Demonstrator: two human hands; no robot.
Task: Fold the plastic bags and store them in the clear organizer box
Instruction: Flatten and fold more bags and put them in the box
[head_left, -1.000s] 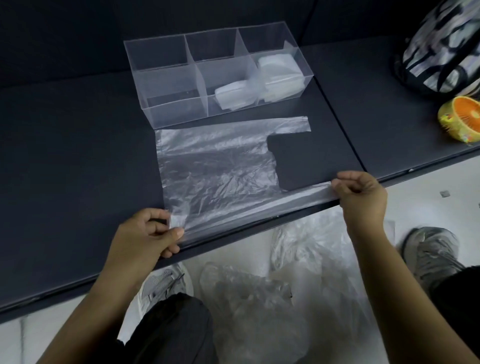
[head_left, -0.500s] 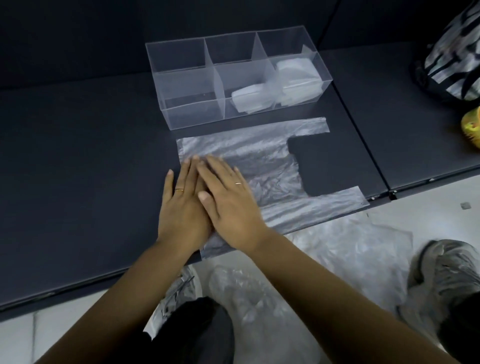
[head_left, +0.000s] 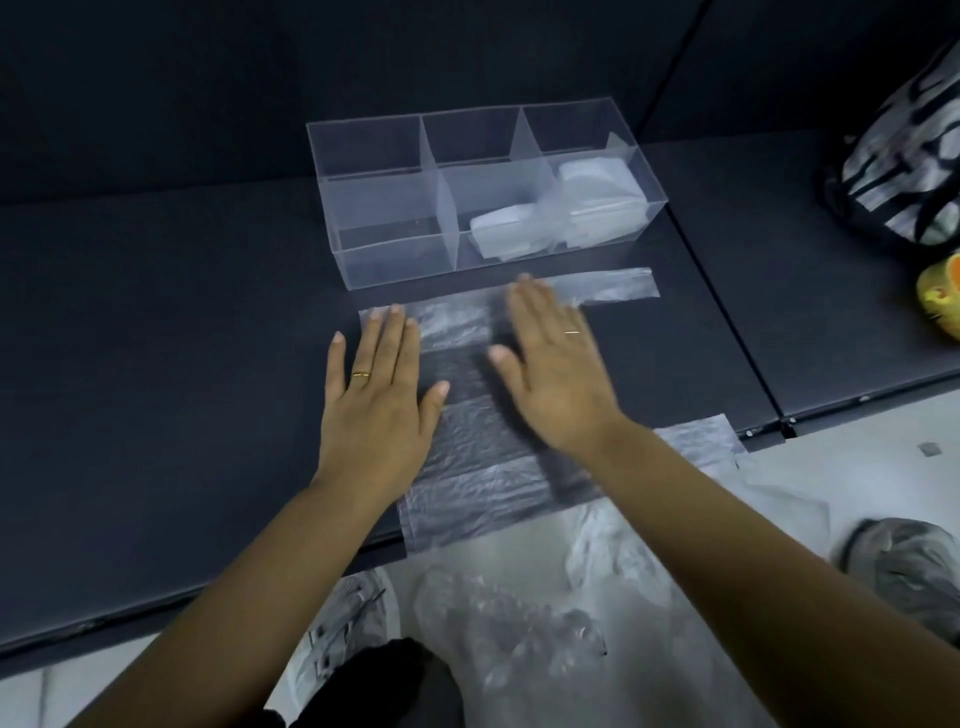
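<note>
A clear plastic bag (head_left: 467, 467) lies spread flat on the dark surface, its near edge hanging over the front edge and its two handle strips pointing right. My left hand (head_left: 376, 395) presses flat on the bag's left side, fingers straight. My right hand (head_left: 556, 374) lies flat on the bag's middle, fingers straight and reaching toward the far handle strip (head_left: 613, 286). Just behind the bag stands the clear organizer box (head_left: 384, 249) with three compartments. Folded bags (head_left: 506, 236) sit in its middle and right compartments; the left one holds nothing.
More crumpled clear bags (head_left: 509, 634) lie on the pale floor near my shoes (head_left: 914, 561). A patterned black-and-white bag (head_left: 904, 171) and a yellow-orange object (head_left: 943, 291) sit at the right. A seam (head_left: 727, 332) splits the dark surface.
A second ago both hands pinched the bag's near edge. They then came together flat on the bag and have now slid apart, left hand leftward and right hand rightward.
</note>
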